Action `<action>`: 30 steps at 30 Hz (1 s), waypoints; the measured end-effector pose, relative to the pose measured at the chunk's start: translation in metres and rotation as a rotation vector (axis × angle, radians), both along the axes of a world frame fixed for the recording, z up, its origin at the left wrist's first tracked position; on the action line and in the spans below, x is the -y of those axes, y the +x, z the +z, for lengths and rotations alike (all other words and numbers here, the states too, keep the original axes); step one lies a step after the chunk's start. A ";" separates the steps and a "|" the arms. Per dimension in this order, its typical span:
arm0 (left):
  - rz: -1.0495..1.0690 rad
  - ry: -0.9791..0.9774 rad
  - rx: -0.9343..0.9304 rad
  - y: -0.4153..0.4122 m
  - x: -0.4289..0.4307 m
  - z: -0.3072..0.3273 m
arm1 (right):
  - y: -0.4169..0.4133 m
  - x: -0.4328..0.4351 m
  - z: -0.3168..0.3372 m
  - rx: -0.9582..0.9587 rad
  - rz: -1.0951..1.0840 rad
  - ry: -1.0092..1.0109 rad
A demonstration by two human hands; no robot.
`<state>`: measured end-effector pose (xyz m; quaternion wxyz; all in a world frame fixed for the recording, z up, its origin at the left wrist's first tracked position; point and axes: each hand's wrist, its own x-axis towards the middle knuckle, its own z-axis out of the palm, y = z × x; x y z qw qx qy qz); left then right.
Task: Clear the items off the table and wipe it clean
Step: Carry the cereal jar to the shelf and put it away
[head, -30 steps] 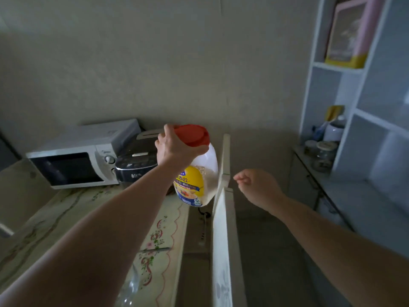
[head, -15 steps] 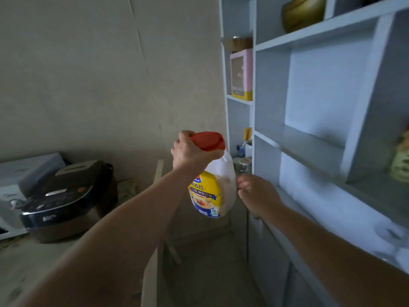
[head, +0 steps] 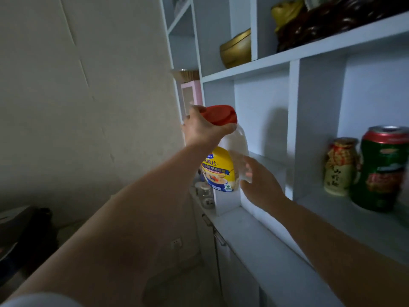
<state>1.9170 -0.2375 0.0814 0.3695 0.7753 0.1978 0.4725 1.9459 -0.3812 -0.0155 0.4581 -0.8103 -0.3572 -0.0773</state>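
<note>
A clear plastic jar (head: 222, 167) with a red lid and a yellow and blue label hangs in the air in front of a white shelf unit (head: 296, 63). My left hand (head: 202, 128) grips it from above, fingers curled round the lid. Beside the jar's lower right side is my right hand (head: 260, 181), fingers spread and touching or almost touching the jar's wall. The jar is level with an open shelf compartment (head: 262, 129) just behind it.
A yellow ceramic jar (head: 340, 166) and a green and red can (head: 384, 168) stand in the compartment to the right. A gold bowl (head: 235, 49) sits one shelf up. Small glass jars (head: 204, 192) stand on the counter ledge below. A dark appliance (head: 24, 229) is at the left.
I have turned right toward the shelf unit and carried the jar up to the open compartment. My right hand has opened from a loose fist and come up against the jar's side.
</note>
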 end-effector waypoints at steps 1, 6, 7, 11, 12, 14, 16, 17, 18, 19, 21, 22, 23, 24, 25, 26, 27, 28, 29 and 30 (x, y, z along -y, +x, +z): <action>-0.029 0.012 0.010 0.011 0.000 0.003 | 0.005 -0.002 0.002 0.014 -0.011 0.031; -0.142 0.043 0.003 0.063 -0.005 0.008 | 0.037 -0.012 0.000 0.049 -0.115 0.085; -0.161 0.044 -0.002 0.072 -0.006 0.007 | 0.044 -0.015 -0.003 0.040 -0.131 0.090; -0.235 -0.001 0.010 0.106 -0.014 0.003 | 0.067 -0.024 -0.014 -0.019 -0.198 0.100; -0.245 -0.022 0.017 0.109 -0.016 0.003 | 0.068 -0.024 -0.015 -0.039 -0.206 0.101; -0.289 -0.056 0.010 0.121 -0.021 0.002 | 0.075 -0.025 -0.018 -0.050 -0.242 0.070; -0.332 -0.013 -0.037 0.130 -0.024 0.000 | 0.081 -0.031 -0.023 -0.020 -0.278 0.029; -0.346 0.034 -0.062 0.133 -0.025 -0.002 | 0.084 -0.034 -0.025 -0.007 -0.276 0.025; -0.352 0.079 -0.073 0.136 -0.024 -0.005 | 0.089 -0.036 -0.028 -0.009 -0.275 0.020; -0.367 0.114 -0.056 0.136 -0.025 -0.008 | 0.092 -0.037 -0.030 -0.029 -0.285 0.016; -0.406 0.122 0.035 0.135 -0.031 -0.021 | 0.098 -0.040 -0.030 -0.084 -0.317 -0.008; -0.418 0.095 0.075 0.133 -0.036 -0.031 | 0.100 -0.042 -0.031 -0.091 -0.333 0.003; -0.425 0.052 0.097 0.132 -0.043 -0.044 | 0.101 -0.045 -0.031 -0.091 -0.349 0.026; -0.430 0.013 0.088 0.130 -0.050 -0.057 | 0.102 -0.047 -0.031 -0.095 -0.365 0.040; -0.444 -0.026 0.051 0.128 -0.055 -0.070 | 0.106 -0.050 -0.034 -0.098 -0.379 0.043; -0.468 -0.065 0.006 0.127 -0.061 -0.082 | 0.106 -0.053 -0.033 -0.102 -0.388 0.030; -0.496 -0.094 -0.028 0.126 -0.066 -0.093 | 0.107 -0.057 -0.032 -0.109 -0.388 0.008; -0.505 -0.108 -0.075 0.127 -0.071 -0.101 | 0.108 -0.060 -0.030 -0.124 -0.384 -0.022; -0.510 -0.120 -0.104 0.128 -0.076 -0.108 | 0.109 -0.062 -0.027 -0.143 -0.362 -0.042; -0.495 -0.128 -0.137 0.131 -0.081 -0.114 | 0.110 -0.064 -0.023 -0.174 -0.336 -0.074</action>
